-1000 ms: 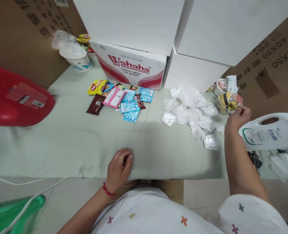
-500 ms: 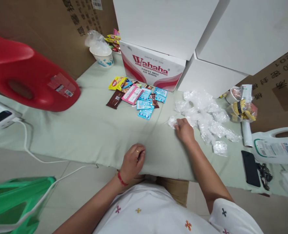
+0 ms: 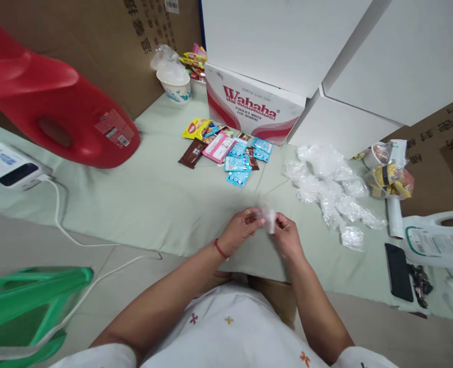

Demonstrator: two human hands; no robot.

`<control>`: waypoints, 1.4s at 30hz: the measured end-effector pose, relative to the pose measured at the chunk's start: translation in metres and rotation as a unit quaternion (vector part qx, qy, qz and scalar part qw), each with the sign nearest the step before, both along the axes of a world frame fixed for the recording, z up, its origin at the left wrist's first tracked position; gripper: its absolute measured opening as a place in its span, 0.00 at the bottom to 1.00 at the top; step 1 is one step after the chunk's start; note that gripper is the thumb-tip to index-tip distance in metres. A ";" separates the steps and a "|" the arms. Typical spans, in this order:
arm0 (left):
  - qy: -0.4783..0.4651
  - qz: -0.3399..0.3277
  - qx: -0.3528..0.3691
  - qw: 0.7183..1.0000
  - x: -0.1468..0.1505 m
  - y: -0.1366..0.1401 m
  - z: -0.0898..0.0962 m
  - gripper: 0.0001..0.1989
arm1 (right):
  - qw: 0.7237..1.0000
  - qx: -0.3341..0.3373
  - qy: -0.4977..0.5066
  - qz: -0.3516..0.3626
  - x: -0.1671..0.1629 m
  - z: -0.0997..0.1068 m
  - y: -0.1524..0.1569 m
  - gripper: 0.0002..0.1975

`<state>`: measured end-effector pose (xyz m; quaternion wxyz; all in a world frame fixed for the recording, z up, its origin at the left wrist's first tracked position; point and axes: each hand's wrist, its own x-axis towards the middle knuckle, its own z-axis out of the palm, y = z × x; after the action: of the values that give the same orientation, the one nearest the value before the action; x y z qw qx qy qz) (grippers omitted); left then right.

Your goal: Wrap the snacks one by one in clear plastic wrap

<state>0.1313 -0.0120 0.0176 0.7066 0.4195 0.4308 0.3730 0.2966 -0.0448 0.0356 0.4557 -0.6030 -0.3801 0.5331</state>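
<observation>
Between my two hands, above the near part of the table, is a small clear plastic bag, blurred by motion. My left hand pinches its left side, and my right hand grips its right side. Behind and to the right lies a loose heap of crumpled clear plastic bags. Farther back, left of that heap, several snack packets and sachets are piled: a pink packet, a brown packet, a yellow packet and blue sachets.
A red jug and a white device with a cable stand left. Behind are a Wahaha carton and a paper cup. At right are a bag of yellow packets, a white jug, a phone and keys.
My right hand has brought a plastic bag from the heap's left edge toward my body. My left hand has moved right and up and now holds the bag too.
</observation>
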 end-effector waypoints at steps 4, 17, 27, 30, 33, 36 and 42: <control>0.035 0.065 -0.011 0.997 -0.001 0.004 -0.009 0.21 | 0.998 0.003 -0.018 -0.061 0.007 -0.004 -0.012 0.17; 0.092 0.116 0.188 0.971 -0.012 -0.009 0.019 0.16 | 0.981 -0.025 0.041 -0.187 0.037 0.010 -0.021 0.25; 0.204 -0.013 0.430 0.879 0.004 -0.041 0.014 0.12 | 0.991 0.017 0.091 -0.094 0.002 0.011 -0.010 0.20; 0.198 0.113 0.275 0.934 0.010 -0.039 0.008 0.18 | 0.995 0.025 0.073 -0.071 0.001 0.010 -0.011 0.18; 0.183 0.139 0.141 0.963 0.011 -0.025 0.003 0.31 | 0.995 0.016 0.087 -0.039 0.003 0.012 -0.016 0.19; 0.104 0.065 0.051 0.991 0.007 -0.009 -0.001 0.25 | 0.991 0.005 0.124 -0.047 0.012 0.012 -0.022 0.20; 0.039 0.161 0.041 0.985 -0.004 0.001 0.000 0.22 | 0.983 -0.026 0.142 -0.114 0.044 -0.002 -0.039 0.22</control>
<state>0.1272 -0.0108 0.0181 0.6025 0.3877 0.5041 0.4823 0.3407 -0.0840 0.0336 0.5471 -0.5721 -0.2265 0.5675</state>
